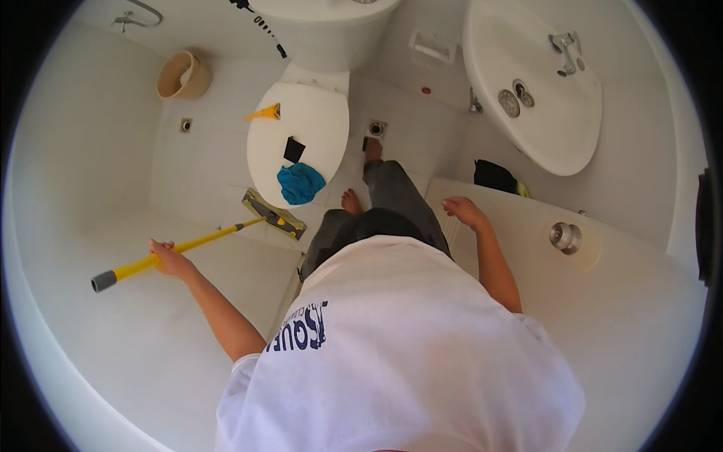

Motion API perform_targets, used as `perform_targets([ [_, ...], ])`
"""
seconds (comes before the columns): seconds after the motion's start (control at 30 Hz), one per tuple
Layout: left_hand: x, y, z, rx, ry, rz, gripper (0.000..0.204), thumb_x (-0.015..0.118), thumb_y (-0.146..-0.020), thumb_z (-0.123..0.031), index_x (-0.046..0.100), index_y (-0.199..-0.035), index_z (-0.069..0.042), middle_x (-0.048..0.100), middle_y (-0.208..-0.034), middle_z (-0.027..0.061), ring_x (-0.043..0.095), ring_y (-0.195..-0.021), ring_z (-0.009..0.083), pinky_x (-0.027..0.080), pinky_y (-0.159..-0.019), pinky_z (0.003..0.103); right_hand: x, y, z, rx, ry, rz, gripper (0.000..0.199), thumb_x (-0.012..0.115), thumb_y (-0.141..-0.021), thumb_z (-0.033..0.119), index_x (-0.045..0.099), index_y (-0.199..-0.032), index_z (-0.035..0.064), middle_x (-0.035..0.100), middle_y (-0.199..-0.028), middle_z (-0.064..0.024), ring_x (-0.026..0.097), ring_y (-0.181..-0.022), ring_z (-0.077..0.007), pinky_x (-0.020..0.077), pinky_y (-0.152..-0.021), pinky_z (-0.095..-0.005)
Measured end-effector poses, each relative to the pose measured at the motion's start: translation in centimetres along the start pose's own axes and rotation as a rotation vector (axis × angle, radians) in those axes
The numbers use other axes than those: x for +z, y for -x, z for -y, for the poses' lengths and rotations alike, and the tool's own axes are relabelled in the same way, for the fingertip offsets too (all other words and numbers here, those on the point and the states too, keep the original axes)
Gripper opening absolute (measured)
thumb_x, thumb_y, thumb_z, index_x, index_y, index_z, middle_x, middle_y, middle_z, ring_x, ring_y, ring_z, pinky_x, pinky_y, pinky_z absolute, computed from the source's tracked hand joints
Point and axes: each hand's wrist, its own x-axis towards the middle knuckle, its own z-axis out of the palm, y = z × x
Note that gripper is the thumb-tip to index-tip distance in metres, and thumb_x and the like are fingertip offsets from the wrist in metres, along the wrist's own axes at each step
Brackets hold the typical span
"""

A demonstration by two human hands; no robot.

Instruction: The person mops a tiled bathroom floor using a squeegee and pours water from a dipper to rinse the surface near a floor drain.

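My left hand (172,260) is closed round the yellow pole of a flat mop (207,239), near the pole's thick upper part with its grey end. The pole slants down to the mop's grey head with a greenish pad, resting on the floor left of my feet. My right hand (465,212) hangs free with loosely bent fingers, holding nothing I can see, close to the edge of a white door (520,218). On the closed toilet lid (290,117) in front of me lie a crumpled blue cloth (301,183), a black flat pad (294,149) and an orange-yellow tool (265,112).
A beige bucket (183,77) stands at the far left by a floor drain (186,126). Another drain (376,129) is beside my forward foot. At the right, a white washbasin (538,90) juts out; a black and yellow-green item (497,178) shows behind the door with its round knob (565,237).
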Motion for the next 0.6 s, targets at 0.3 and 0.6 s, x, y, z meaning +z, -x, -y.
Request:
perform_targets([
  [0.3, -5.5, -3.7, 4.9, -0.104, 0.05, -0.065, 0.027, 0.053, -0.084, -0.024, 0.047, -0.07, -0.002, 0.043, -0.063, 0.003, 0.048, -0.059, 0.0158, 0.043, -0.063, 0.029, -4.6, -2.3, 12.0, -0.378, 0.471, -0.051, 0.04, 0.05, -0.083, 0.035, 0.056, -0.105, 0.0025, 0.058, -0.099, -0.0149, 0.055, -0.087, -0.0276, 0.0415, -0.078, -0.034],
  [0.6, -12.4, -2.0, 5.9, -0.216, 0.202, -0.243, 0.026, 0.05, -0.085, -0.021, 0.041, -0.067, -0.004, 0.04, -0.062, 0.0037, 0.046, -0.059, 0.0177, 0.044, -0.066, 0.033, -13.0, 10.3, 25.4, -0.733, 0.139, -0.798, 0.034, 0.055, -0.081, 0.024, 0.054, -0.11, 0.0057, 0.056, -0.105, -0.0117, 0.051, -0.101, -0.0261, 0.0375, -0.088, -0.0343],
])
